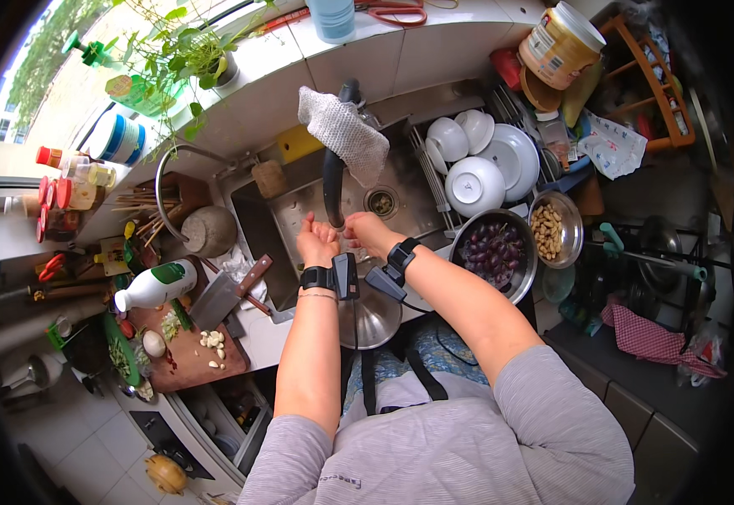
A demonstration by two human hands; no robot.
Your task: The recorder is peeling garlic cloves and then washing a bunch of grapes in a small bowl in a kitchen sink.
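Both my hands are over a stainless steel sink [291, 218], one on each side of the tip of a black faucet spout [334, 183]. My left hand [318, 240] has its fingers partly curled, and I see nothing in it. My right hand [368, 232] is bent at the wrist with its fingers near the spout tip; whether it holds anything is hidden. A pale mesh cloth [348, 136] hangs over the spout. Under my wrists a metal bowl [373, 319] stands at the sink's front edge. To the right, grapes [492, 246] lie in a steel bowl [529, 278].
White bowls [475, 186] and plates [518, 158] fill a rack at the sink's right. Peanuts [546, 230] sit in a smaller bowl. On the left, a cleaver [218, 300] lies beside a cutting board [184, 363] with garlic cloves [212, 341]; a white bottle [158, 284] lies nearby.
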